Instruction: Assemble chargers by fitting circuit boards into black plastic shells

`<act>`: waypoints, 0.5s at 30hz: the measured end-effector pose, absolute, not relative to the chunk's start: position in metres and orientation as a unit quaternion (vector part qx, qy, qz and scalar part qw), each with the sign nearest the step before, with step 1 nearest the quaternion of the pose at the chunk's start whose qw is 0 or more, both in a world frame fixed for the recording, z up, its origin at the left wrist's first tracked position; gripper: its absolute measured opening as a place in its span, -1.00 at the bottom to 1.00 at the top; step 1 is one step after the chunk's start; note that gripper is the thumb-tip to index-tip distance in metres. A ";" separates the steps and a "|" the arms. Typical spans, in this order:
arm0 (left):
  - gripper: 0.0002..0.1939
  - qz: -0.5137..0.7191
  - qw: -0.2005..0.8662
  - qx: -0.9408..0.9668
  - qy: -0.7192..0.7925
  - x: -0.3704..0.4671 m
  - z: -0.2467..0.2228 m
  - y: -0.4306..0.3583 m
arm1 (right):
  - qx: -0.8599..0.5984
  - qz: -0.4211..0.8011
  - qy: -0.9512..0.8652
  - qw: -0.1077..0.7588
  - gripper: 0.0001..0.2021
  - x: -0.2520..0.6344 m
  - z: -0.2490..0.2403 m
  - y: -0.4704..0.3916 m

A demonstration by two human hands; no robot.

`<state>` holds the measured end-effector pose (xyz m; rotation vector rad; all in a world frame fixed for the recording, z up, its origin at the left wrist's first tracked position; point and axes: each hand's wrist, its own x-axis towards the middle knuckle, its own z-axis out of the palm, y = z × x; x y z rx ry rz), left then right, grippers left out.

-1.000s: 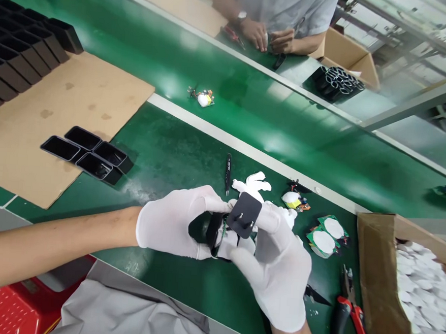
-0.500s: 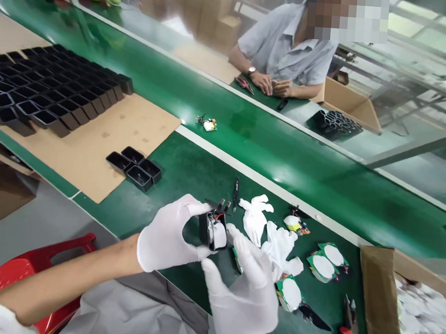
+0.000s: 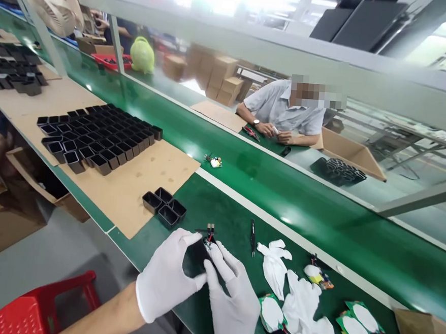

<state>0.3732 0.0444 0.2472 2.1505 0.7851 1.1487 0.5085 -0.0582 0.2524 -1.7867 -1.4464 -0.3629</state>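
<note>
My left hand (image 3: 171, 275), in a white glove, holds a small black case (image 3: 196, 256) between thumb and fingers. Wires and two metal prongs (image 3: 210, 229) stick out at the case's far end. My right hand (image 3: 233, 295), also gloved, presses its fingers against the case's right side and top, partly covering what is inside. Just beyond, four open black cases (image 3: 168, 215) stand together. To the right lie black tweezers (image 3: 252, 238), a pair of white gloves (image 3: 273, 267) and green circuit boards with round white pads (image 3: 355, 331).
Many black cases (image 3: 103, 138) stand in rows on cardboard (image 3: 146, 174) at the left. A circuit piece (image 3: 213, 161) lies on the green belt (image 3: 260, 174). Across it a person (image 3: 288, 110) handles something small. A cardboard box (image 3: 418, 328) is at right.
The view has tilted up and turned left, so the scene sits lower and further right. My right hand has closed in from beside the case onto it. The pliers have left the view.
</note>
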 end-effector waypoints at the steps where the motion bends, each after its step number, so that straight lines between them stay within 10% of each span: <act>1: -0.31 0.417 0.290 0.812 0.289 0.370 0.252 0.048 | -0.716 -0.147 -0.566 0.381 -0.67 0.516 0.251 -0.058; 8: -0.72 0.211 0.216 0.912 0.277 0.414 0.318 0.156 | -0.776 -0.173 -0.510 0.330 -0.71 0.539 0.220 -0.054; 15: -0.59 0.065 0.139 0.951 0.267 0.549 0.319 0.326 | -0.801 -0.153 -0.482 0.319 -0.71 0.538 0.198 -0.055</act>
